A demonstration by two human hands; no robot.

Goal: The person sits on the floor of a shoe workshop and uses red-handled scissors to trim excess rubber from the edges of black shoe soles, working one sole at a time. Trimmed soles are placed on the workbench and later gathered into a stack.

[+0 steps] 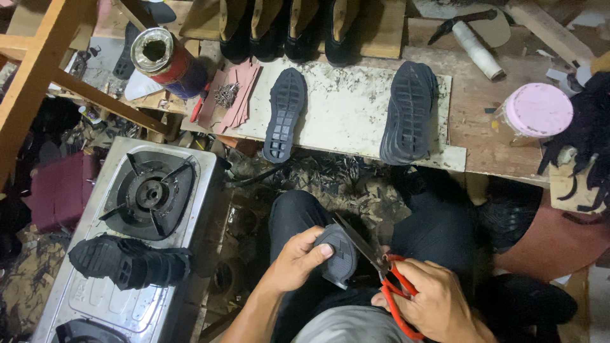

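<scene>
Person seated low at a cluttered workbench, both hands over the lap. Left hand point(297, 257) is wrapped around a dark grey ridged rubber shoe sole point(337, 254), thumb pressed on its top face, sole tilted over the knees. Right hand point(435, 302) is clenched on the red handles of a pair of steel scissors point(381, 263); the blades are parted and meet the sole's edge. On the white scratched board point(349, 108) ahead lie a single dark grey sole point(284, 114) tread-up and a stack of dark soles point(408, 111), well apart. Left of the person, a steel gas stove point(136, 241) with a pile of black soles point(130, 260) lying across its top. An open-topped red metal can point(166, 60) sits back left, a pink-lidded plastic jar point(537, 113) on the right of the bench.
</scene>
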